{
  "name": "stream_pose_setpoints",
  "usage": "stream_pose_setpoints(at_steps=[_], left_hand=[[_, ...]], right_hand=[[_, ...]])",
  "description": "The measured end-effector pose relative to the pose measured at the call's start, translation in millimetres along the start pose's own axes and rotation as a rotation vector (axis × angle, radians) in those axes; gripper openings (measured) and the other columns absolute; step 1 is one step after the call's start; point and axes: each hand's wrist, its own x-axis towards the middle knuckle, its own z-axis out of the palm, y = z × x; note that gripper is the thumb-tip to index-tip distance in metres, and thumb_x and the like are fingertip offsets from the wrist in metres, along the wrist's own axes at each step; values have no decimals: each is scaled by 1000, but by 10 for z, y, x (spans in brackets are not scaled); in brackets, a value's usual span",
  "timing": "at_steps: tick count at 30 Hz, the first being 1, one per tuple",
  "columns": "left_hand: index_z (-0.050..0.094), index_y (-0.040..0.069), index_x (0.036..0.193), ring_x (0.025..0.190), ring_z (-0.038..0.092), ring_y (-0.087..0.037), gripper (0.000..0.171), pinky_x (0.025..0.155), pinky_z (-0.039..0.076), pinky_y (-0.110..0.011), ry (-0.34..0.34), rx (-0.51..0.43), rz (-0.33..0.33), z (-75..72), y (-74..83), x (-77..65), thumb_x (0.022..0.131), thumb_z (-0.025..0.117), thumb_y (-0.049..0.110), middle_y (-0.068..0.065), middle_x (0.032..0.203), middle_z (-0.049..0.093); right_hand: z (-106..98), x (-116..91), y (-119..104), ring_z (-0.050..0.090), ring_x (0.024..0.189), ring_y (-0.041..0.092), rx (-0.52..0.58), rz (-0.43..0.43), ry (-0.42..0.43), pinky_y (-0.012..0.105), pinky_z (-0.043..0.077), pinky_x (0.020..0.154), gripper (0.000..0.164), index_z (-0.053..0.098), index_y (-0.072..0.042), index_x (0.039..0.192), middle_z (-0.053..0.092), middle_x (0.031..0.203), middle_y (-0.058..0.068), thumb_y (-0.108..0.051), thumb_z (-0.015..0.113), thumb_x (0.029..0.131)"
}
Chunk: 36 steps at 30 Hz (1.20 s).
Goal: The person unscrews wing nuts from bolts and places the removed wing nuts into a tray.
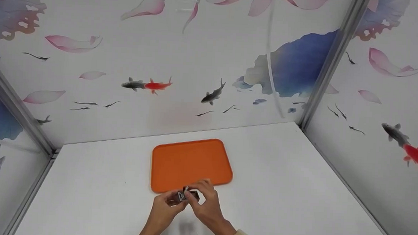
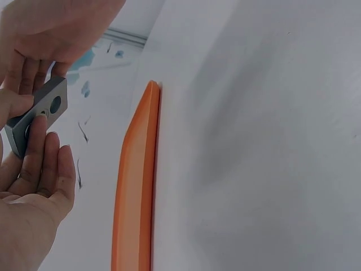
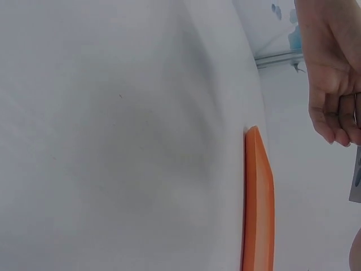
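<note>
Both hands hold a small grey metal block above the table, close in front of the tray's near edge. In the left wrist view the block shows a round hole through its face. My left hand grips its left end, and a fingertip lies against the face beside the hole. My right hand pinches it from the other side with thumb and forefinger. A small dark piece stands up by the right fingertips; its kind is too small to tell. The right wrist view catches only the block's edge below the left hand's curled fingers.
An orange tray with a raised rim lies flat on the white table, just beyond the hands. Printed wall panels with fish and petals enclose the table at the back and both sides, joined by grey metal corner posts.
</note>
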Motion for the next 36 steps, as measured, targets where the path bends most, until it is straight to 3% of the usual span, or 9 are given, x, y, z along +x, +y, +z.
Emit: stream_pose_setpoints(at_steps=[10,20,36], left_hand=[[65,6,108,85,64,-13,41,75,53,-20,-8,-15,9,-19,32,-6,76,73,30,-8,99,68],[65,5,108,87,64,-14,43,74,53,-20,-21,-42,6,-52,55,-5,75,74,30,-9,100,68],[65,9,109,89,63,-14,40,78,53,-21,-20,-22,19,-28,61,-28,76,73,29,-7,102,67]], right_hand=[[37,-37,127,53,87,17,-11,-37,-1,30,45,78,18,67,-7,96,64,90,1,-3,69,79],[-6,-19,55,53,85,20,-2,40,17,24,45,74,17,66,-8,95,65,88,2,0,67,79],[-19,17,77,53,80,20,-29,-11,67,27,45,70,16,65,-7,87,64,80,3,3,69,76]])
